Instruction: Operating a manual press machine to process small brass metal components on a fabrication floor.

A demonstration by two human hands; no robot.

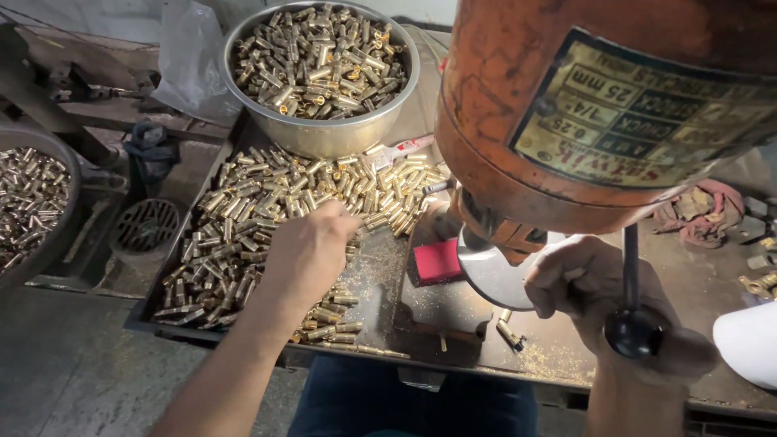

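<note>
The orange drill-press head (566, 105), with its worn label plate, fills the upper right closest to the lens. Below it the right hand (603, 295) sits beside the black ball knob (634, 332) of the feed lever; whether the fingers are closed on anything cannot be told. The left hand (312, 251) reaches with fingers curled down into the heap of small brass fittings (243, 218) spread over the dark metal tray (380, 275); what it grips is hidden. A steel bowl (324, 133) heaped with more fittings stands at the tray's far end. A red block (437, 260) lies by the round drill table (490, 279).
</note>
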